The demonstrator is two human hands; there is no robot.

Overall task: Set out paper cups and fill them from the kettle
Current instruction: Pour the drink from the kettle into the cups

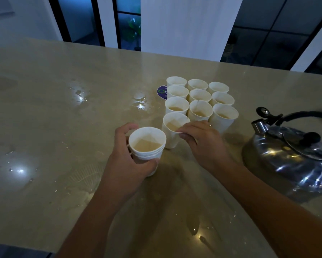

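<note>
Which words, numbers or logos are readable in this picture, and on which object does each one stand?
None can be read for certain.
Round purple sticker on the counter, partly hidden behind the paper cups: a green ring and white marks, too blurred to read.
Cups and kettle: no print visible.

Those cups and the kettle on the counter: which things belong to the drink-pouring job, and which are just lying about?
Part of the job:
- stack of cups gripped by the left hand
- single cup pinched by the right hand
- nine set-out cups
- kettle

Just lying about:
- purple round sticker
- puddles on the counter
</note>
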